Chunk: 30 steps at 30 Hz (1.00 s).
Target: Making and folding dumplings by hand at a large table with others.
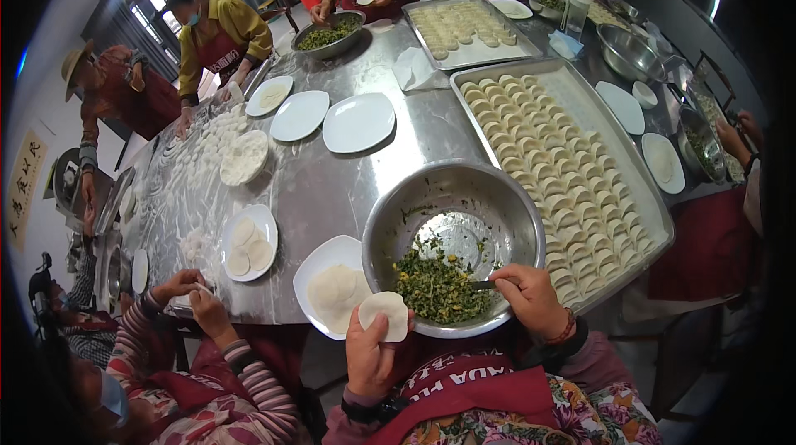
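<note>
My left hand holds a round dumpling wrapper up near the near-left rim of a large steel bowl. Inside the bowl, chopped green filling with yellow bits lies heaped on the near side. My right hand reaches over the bowl's right rim and grips the handle of a utensil, whose far end is hidden in the filling. A white plate with stacked wrappers stands against the bowl's left side. Rows of folded dumplings fill much of a large metal tray to the right.
Left of me, a co-worker's hands handle dough beside a plate of wrappers. White plates and a bowl of flour stand farther back. Several co-workers surround the steel table, with another dumpling tray and filling bowl beyond.
</note>
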{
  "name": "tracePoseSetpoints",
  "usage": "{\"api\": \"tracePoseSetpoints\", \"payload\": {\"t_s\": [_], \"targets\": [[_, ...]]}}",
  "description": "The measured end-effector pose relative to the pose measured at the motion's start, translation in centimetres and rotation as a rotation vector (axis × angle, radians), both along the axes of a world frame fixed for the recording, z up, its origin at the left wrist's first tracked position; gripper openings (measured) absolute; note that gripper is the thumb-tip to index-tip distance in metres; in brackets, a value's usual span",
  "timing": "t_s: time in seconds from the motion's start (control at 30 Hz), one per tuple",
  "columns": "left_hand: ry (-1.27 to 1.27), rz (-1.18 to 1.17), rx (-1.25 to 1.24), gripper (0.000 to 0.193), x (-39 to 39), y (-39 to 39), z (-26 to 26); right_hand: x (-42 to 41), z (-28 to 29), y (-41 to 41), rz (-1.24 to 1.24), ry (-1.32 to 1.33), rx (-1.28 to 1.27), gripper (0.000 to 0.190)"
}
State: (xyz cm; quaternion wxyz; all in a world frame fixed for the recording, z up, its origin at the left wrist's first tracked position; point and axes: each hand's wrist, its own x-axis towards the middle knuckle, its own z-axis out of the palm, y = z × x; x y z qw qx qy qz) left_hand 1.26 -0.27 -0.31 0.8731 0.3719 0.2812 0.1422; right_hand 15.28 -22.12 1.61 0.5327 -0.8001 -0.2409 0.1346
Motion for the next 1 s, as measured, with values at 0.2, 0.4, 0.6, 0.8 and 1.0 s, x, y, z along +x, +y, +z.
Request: {"api": "tracePoseSetpoints", "payload": {"t_s": [0.2,0.4,0.6,0.8,1.0], "targets": [[-0.088,-0.001,-0.044,0.035,-0.3,-0.1,-0.1,-0.1,-0.1,0.1,-0.005,0.082,0.039,0.014],[-0.132,-0.063,0.004,0.039,-0.4,0.0,0.7,0.3,-1.0,-0.7,-0.035,0.285,0.228,0.015],[-0.14,0.001,0.072,0.05,-0.5,0.4,0.9,1.2,-0.6,-0.7,-0.034,0.44,0.353,0.015],[-0.161,-0.007,0.026,0.055,0.0,0.4,2.1,1.7,0.8,-1.3,-0.051,0.581,0.456,0.017],[-0.217,-0.185,-0.105,0.061,2.7,-1.3,2.7,0.8,2.8,-0.9,-0.059,0.34,0.562,0.016]]}}
